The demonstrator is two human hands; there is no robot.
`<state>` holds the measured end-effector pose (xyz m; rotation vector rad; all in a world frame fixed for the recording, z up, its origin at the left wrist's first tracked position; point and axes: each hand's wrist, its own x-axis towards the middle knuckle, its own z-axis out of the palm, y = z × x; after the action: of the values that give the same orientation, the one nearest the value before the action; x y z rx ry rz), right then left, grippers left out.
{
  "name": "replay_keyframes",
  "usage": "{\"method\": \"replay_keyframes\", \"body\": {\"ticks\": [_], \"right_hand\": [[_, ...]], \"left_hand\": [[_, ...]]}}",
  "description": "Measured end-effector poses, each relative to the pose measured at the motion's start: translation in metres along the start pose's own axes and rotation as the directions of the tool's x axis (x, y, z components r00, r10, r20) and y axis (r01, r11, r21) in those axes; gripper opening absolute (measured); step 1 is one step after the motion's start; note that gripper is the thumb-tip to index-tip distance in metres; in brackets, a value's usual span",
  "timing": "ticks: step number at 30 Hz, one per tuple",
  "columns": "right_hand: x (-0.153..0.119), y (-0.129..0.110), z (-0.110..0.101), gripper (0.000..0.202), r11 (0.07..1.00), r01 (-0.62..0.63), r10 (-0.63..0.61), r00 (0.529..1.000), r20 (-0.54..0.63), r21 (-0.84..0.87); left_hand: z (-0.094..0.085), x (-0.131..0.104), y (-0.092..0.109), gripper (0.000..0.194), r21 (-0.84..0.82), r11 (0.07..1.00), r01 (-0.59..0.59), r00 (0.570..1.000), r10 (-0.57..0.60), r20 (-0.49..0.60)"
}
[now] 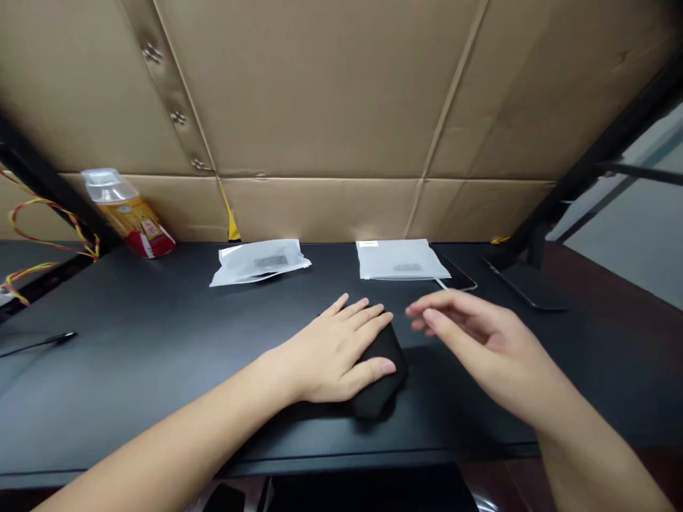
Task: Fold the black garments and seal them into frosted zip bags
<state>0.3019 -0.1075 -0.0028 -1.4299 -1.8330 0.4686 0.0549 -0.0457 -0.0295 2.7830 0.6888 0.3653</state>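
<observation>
My left hand lies flat, palm down and fingers spread, on a dark black item that looks like folded cloth or a soft pouch. Much of that item is hidden under the palm, and its kind is not clear. To the right, my right hand hovers above the black table with loosely bent fingers and nothing in it. Its fingertips are apart from the black item. Beyond the hands rest two frosted zip bags, a left bag and a right bag, both bearing dark printed blocks.
A flat dark tablet-like device sits partly beneath the right bag. A can with a clear cap stands at the back left. Twisted wires and a black cable are at the left. Cardboard walls the back.
</observation>
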Motion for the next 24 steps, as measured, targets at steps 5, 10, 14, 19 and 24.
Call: {"method": "replay_keyframes", "body": {"ticks": [5,10,14,19,24], "right_hand": [[0.084,0.084,-0.009,0.029,0.62,0.4,-0.42,0.896,0.145,-0.675],[0.112,0.11,0.001,0.028,0.526,0.461,-0.484,0.853,0.194,-0.714],[0.098,0.075,0.016,0.022,0.468,0.523,-0.579,0.79,0.2,-0.713],[0.079,0.035,0.04,0.021,0.385,0.735,-0.823,0.547,0.152,-0.558],[0.076,0.04,0.044,0.023,0.5,0.748,-0.825,0.565,0.023,-0.436]], "left_hand": [[-0.001,0.002,0.0,0.06,-0.095,0.991,-0.097,0.995,0.098,0.012],[-0.027,0.005,-0.011,0.036,-0.148,0.988,-0.045,0.968,0.007,-0.25],[-0.049,0.005,-0.019,0.025,0.074,0.995,0.072,0.89,-0.031,-0.455],[-0.044,0.008,-0.024,0.029,0.248,0.956,0.154,0.922,-0.049,-0.385],[-0.032,0.011,-0.027,0.024,0.258,0.962,0.085,0.943,0.006,-0.333]]}}
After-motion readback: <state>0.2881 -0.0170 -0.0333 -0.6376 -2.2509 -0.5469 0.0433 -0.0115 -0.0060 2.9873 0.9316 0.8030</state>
